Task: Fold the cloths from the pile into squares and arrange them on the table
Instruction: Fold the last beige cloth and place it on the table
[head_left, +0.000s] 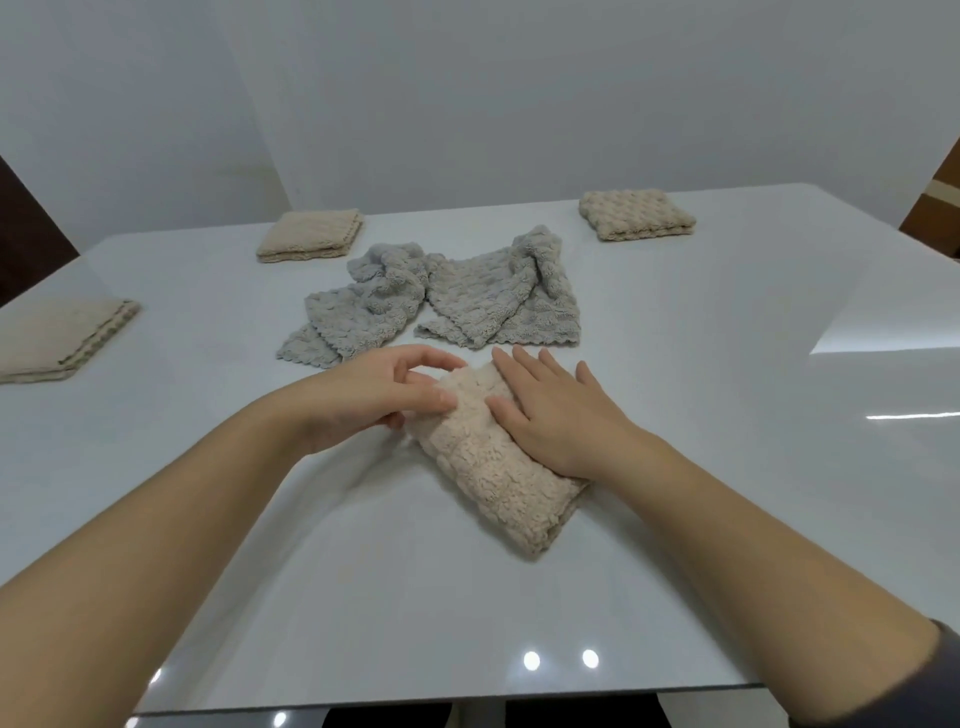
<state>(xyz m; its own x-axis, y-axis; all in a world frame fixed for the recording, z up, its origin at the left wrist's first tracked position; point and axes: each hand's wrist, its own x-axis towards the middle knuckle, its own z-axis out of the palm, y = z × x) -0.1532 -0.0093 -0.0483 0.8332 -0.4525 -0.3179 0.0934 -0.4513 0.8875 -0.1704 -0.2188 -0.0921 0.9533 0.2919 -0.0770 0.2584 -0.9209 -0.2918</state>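
A fluffy beige cloth, folded into a thick strip, lies slantwise on the white table in front of me. My right hand lies flat on its upper part with straight fingers. My left hand pinches the cloth's far left edge between thumb and fingertips. Behind them lies a loose pile of grey cloths, crumpled and unfolded. Three beige cloths sit folded into squares: one at the left edge, one at the back left, one at the back right.
A pale wall stands just behind the table's far edge. Dark brown furniture shows at the far left and far right of the view. Bright lamp reflections lie on the glossy tabletop near its front edge.
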